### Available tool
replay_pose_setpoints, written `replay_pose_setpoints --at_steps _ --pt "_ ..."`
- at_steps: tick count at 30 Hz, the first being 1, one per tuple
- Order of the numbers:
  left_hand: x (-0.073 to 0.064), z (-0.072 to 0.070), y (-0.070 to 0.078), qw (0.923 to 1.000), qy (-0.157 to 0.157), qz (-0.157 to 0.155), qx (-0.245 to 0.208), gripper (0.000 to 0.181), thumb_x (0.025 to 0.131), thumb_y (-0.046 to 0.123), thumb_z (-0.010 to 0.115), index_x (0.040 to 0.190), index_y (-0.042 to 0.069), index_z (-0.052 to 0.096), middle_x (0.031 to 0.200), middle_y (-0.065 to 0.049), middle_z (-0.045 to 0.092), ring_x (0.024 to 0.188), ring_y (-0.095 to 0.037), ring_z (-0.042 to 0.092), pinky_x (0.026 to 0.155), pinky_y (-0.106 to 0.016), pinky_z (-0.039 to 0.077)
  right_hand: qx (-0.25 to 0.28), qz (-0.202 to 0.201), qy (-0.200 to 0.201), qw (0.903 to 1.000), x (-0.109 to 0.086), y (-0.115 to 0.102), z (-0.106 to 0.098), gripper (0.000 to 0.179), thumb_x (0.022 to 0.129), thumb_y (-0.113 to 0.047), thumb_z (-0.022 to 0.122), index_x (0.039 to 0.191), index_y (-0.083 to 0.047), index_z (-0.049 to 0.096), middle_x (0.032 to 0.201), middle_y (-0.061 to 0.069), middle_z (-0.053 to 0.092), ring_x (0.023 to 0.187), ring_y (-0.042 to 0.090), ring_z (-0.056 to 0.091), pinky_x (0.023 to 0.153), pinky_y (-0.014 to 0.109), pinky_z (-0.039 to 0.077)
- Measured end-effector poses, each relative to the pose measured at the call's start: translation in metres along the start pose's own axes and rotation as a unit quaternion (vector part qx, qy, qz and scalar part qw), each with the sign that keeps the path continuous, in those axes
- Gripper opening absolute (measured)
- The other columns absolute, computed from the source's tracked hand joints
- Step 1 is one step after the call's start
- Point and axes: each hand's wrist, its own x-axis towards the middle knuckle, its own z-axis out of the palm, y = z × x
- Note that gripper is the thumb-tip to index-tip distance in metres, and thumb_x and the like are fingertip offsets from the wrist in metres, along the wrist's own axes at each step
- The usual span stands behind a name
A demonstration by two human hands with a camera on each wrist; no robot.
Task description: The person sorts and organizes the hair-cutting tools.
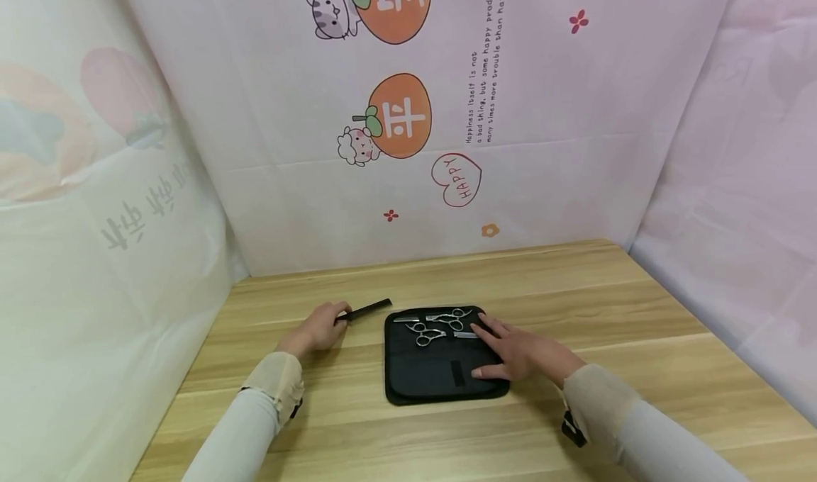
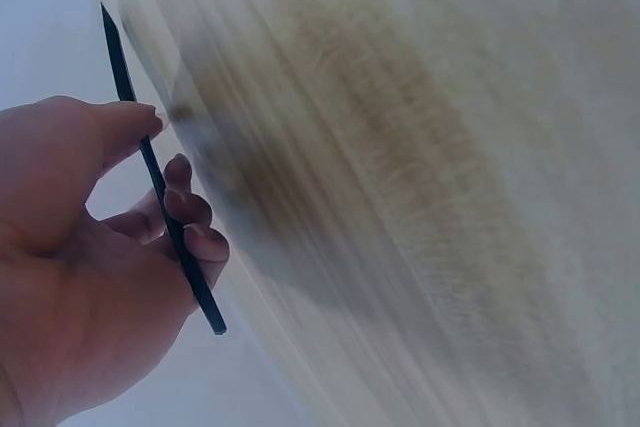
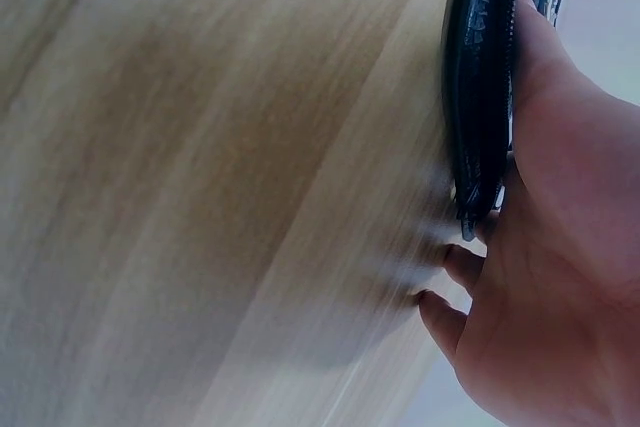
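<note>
My left hand [image 1: 324,326] pinches a slim black comb [image 1: 371,308] to the left of a flat black case. In the left wrist view the comb [image 2: 120,62] runs between thumb and curled fingers, with both ends showing. The open scissor case [image 1: 421,377] lies flat on the table and holds two pairs of silver hairdressing scissors [image 1: 430,336]. Across the case's right edge rests my right hand [image 1: 518,351], its fingers spread and fairly straight. In the right wrist view the case's zipped edge [image 3: 482,77] passes under the thumb, while lower fingers reach the table.
The wooden table [image 1: 600,305] carries the case near its middle. Behind it hangs a printed cloth backdrop [image 1: 536,184], and pale cloth walls [image 1: 128,312] close off both sides.
</note>
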Motion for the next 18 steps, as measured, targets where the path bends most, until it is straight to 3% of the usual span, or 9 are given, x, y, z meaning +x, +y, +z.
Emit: replay_pose_setpoints --at_steps 8,18 --pt "-0.0016 0.0011 -0.0038 0.9996 0.018 0.018 0.009 0.029 0.102 0.004 0.058 0.131 0.000 0.061 0.115 -0.021 0.064 0.107 -0.038 0.060 0.096 -0.055 0.049 0.004 -0.004 0.005 1.0000 0.0000 0.0007 0.0003 0.097 0.094 -0.073 0.052 0.165 -0.013 0.021 0.171 0.015 0.007 0.151 0.045 0.022 0.112 0.060 0.036" --pt "-0.0057 -0.0013 -0.0026 0.9995 0.025 0.016 -0.002 0.031 0.103 0.005 0.058 0.133 0.001 0.061 0.117 -0.021 0.062 0.108 -0.036 0.060 0.096 -0.054 0.048 0.006 -0.013 0.008 0.9999 -0.0023 -0.0014 -0.0015 0.096 0.095 -0.069 0.054 0.164 -0.010 0.023 0.170 0.019 0.008 0.149 0.049 0.025 0.110 0.062 0.037"
